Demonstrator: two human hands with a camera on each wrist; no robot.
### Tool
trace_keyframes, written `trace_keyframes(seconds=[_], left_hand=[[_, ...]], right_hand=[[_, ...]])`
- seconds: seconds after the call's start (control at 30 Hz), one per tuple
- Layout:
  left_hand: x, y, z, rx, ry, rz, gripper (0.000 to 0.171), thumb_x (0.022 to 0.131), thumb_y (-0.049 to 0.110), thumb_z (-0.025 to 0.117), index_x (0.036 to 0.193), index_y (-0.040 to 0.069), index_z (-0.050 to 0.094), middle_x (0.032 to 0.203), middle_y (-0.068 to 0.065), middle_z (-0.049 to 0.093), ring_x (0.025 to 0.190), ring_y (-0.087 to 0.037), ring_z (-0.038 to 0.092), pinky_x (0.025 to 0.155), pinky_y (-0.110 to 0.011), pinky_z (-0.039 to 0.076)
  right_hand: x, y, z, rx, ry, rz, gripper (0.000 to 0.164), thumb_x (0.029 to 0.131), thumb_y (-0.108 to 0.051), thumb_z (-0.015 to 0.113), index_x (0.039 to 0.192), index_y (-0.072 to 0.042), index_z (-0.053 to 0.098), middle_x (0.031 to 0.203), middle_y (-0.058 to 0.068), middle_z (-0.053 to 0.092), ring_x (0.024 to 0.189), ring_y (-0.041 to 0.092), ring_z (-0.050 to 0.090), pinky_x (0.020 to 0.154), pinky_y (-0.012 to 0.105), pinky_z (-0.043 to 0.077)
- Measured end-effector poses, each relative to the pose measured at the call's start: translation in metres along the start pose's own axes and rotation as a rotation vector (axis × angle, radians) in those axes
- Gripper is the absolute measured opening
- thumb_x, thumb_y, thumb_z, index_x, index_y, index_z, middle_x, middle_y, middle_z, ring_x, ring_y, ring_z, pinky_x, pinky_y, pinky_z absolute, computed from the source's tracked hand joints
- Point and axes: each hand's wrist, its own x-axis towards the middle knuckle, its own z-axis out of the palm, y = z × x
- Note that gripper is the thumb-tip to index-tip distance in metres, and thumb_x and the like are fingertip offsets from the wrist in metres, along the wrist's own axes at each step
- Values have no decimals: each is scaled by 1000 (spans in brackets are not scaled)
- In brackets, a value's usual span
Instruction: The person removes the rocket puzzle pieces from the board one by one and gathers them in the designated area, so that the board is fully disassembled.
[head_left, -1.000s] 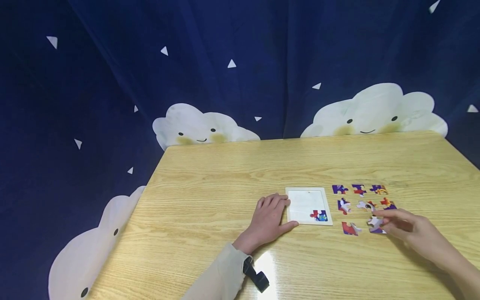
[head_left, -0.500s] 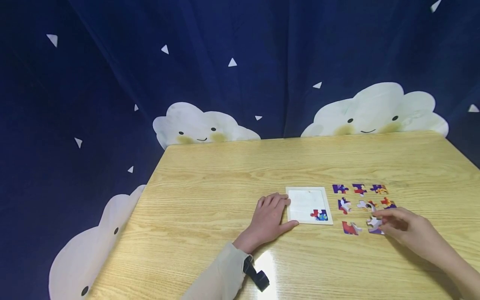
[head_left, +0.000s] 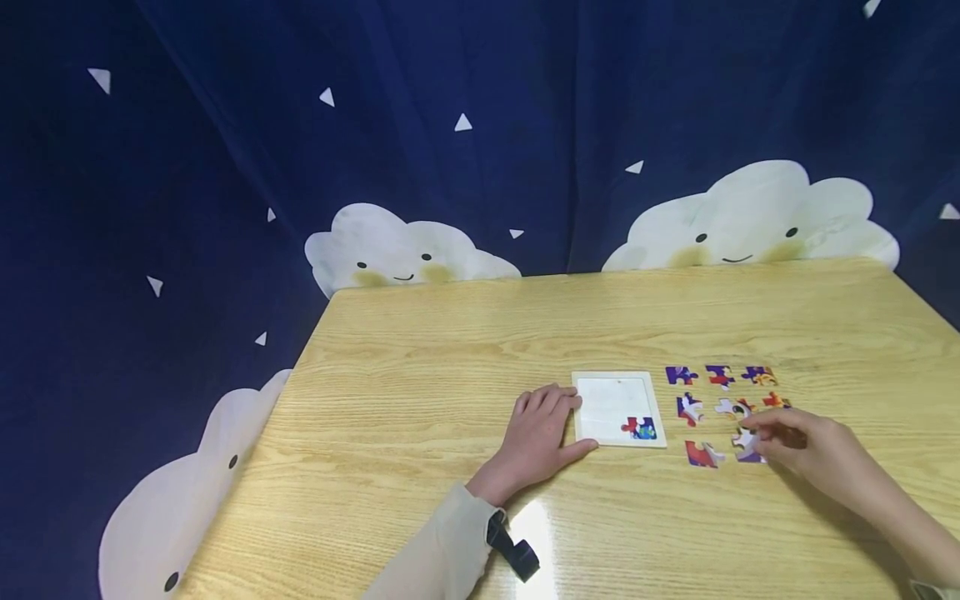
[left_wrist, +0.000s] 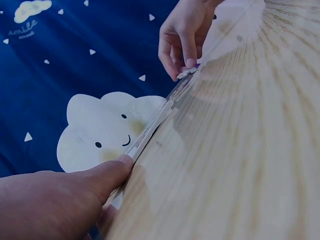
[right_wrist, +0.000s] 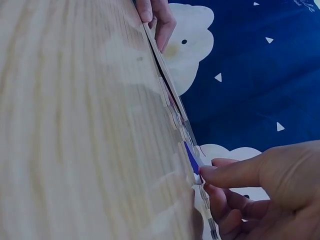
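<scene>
In the head view my left hand [head_left: 531,433] lies flat at the left side of a square white puzzle frame [head_left: 662,412], its fingers and thumb touching the edge. A red and blue jigsaw part [head_left: 639,428] fills the frame's lower right corner. My right hand [head_left: 821,454] pinches a white and purple jigsaw piece [head_left: 746,447] between thumb and fingers, at the near right of the loose pieces. The left wrist view has that piece [left_wrist: 188,73] at the fingertips. Seen from the right wrist, the thumb presses against its purple edge [right_wrist: 192,159].
Several loose jigsaw pieces lie in rows right of the frame, among them a red one [head_left: 702,454] and a purple one [head_left: 681,376]. The wooden table [head_left: 420,367] reaches back to a dark blue curtain [head_left: 420,167] with white clouds.
My right hand has shifted slightly left with the pinched piece, which has turned a little. The left hand and the frame stay in place.
</scene>
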Motion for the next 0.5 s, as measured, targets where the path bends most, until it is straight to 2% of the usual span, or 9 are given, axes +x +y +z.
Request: trace_keyframes(seconds=[0.27, 0.5], left_hand=[[1, -1, 0, 1, 13, 3, 63, 92, 63, 52, 138, 19, 50, 147, 6, 46, 137, -18, 42, 112, -42, 32], [0, 0, 0, 6, 10, 1, 63, 92, 63, 51, 138, 19, 50, 147, 6, 46, 137, -18, 42, 112, -42, 32]], right_hand=[[5, -2, -2, -5, -105, 86, 23, 75, 5, 77, 94, -9, 74, 79, -5, 64, 71, -12, 45, 60, 13, 43], [5, -2, -1, -9, -108, 102, 23, 76, 5, 76, 96, -7, 74, 82, -4, 65, 73, -15, 43, 61, 12, 44]])
